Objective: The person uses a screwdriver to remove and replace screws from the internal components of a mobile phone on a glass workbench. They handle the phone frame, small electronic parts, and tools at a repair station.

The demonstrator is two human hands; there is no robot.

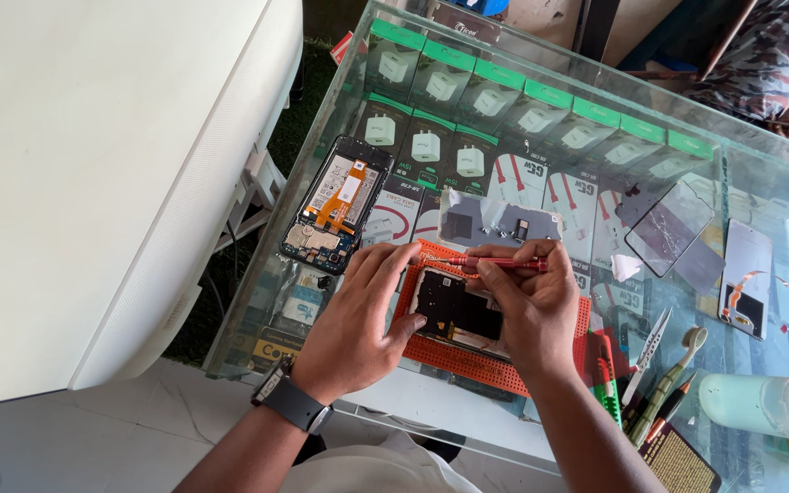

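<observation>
A glass display counter point(760, 164) carries everything, with rows of boxed white chargers under its top. On it, beneath both hands, lies an orange perforated work mat point(468, 358), and on that mat an opened black phone body point(457, 310) with its inner frame showing. The left hand point(358, 315), with a black watch at the wrist, presses down on the phone's left edge, fingers curled over its top corner and thumb on its side. The right hand point(530, 297) is closed around a slim red-handled screwdriver point(502, 264), which lies almost level across the phone's top edge, its tip pointing toward the left fingers. Up and left of the grip rests another opened phone with an orange flex cable point(336, 204). Just beyond the screwdriver sits a grey backing plate point(495, 222) with small parts. Right of the grip lie a cracked dark screen glass point(668, 228) and metal tweezers point(647, 341).
</observation>
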